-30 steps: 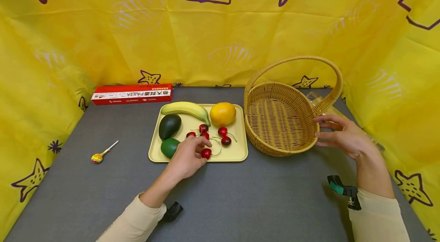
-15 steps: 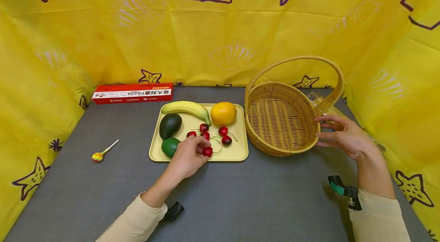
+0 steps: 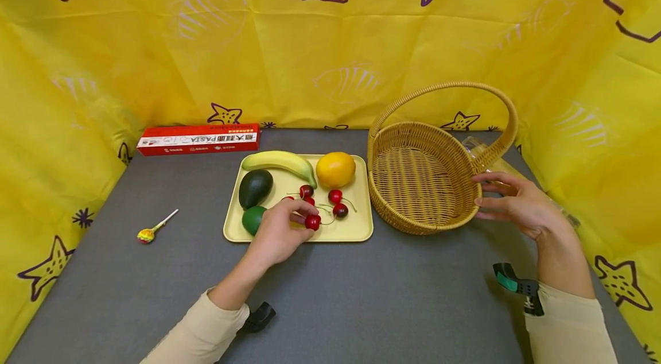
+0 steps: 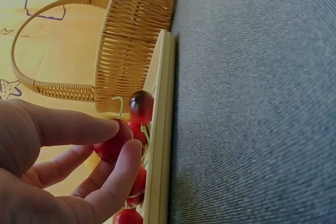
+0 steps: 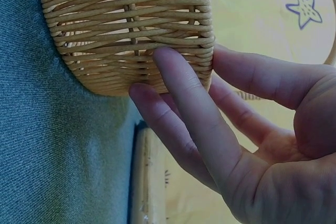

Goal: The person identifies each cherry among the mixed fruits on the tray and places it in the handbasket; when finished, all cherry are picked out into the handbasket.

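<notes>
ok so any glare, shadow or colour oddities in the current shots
Head view: soft shadow beside the right sleeve, table grey; left wrist view: small pale glare on the dark cherry, picture turned sideways; right wrist view: table tinted bluish, weave of the basket fairly sharp.

Red pasta box (image 3: 198,141), yellow starfish-print curtain (image 3: 289,42) behind it; lollipop (image 3: 147,236), stick slanting, on grey tabletop (image 3: 372,295)

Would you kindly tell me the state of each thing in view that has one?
Held cherry: stem attached
Left hand: pinching that cherry
Basket: upright, handle raised
Right hand: touching the basket
Tray: flat, loaded
Other cherries: loose on tray
Banana: unpeeled
Yellow fruit: uncut where visible
Green fruits: uncut where visible
Pasta box: flat, apparently closed
Lollipop: apparently wrapped
Clear packet: mostly hidden, unclear
</notes>
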### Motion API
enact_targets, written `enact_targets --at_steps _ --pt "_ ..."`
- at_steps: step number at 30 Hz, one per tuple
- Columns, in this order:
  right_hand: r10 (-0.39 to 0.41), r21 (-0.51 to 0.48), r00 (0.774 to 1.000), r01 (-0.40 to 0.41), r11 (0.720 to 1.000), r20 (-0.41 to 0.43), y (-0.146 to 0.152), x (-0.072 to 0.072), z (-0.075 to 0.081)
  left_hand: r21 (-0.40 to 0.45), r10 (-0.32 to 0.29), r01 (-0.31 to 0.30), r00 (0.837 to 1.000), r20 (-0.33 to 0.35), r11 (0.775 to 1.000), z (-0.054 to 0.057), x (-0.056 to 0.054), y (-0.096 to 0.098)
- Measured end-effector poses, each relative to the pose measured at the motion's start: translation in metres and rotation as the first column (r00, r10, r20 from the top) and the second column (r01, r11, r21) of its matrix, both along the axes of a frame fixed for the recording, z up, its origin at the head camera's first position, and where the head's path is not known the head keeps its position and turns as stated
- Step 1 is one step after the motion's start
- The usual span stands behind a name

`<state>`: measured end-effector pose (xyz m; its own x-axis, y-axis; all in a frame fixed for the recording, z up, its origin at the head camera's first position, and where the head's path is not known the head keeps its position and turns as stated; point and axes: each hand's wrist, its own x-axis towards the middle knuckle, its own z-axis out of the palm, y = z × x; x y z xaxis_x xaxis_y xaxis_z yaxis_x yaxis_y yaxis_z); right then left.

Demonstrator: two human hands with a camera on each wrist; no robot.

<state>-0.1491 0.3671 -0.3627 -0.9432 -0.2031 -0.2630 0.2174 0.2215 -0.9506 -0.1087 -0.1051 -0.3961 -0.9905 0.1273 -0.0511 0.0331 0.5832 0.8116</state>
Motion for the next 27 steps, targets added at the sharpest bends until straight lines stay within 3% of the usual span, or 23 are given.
enact_targets --at_steps 7,15,22,27 --pt "0.007 -0.006 1.000 -0.007 1.000 -0.004 0.001 -0.001 -0.001 0.033 0.006 -0.007 1.000 0.021 0.999 0.003 -0.003 -0.003" --pt "0.007 -0.045 1.000 -0.007 0.999 -0.006 0.002 0.000 -0.002 0.081 -0.030 0.026 0.999 0.045 0.996 0.011 -0.007 -0.003" --pt "0.010 -0.054 1.000 -0.011 0.998 -0.007 0.002 0.001 -0.001 0.125 -0.063 0.059 0.998 0.027 0.990 0.023 -0.012 -0.001" --pt "0.016 -0.063 1.000 -0.016 0.998 -0.012 0.002 0.002 -0.001 0.111 -0.091 0.091 0.996 -0.006 0.990 0.031 -0.016 0.004"
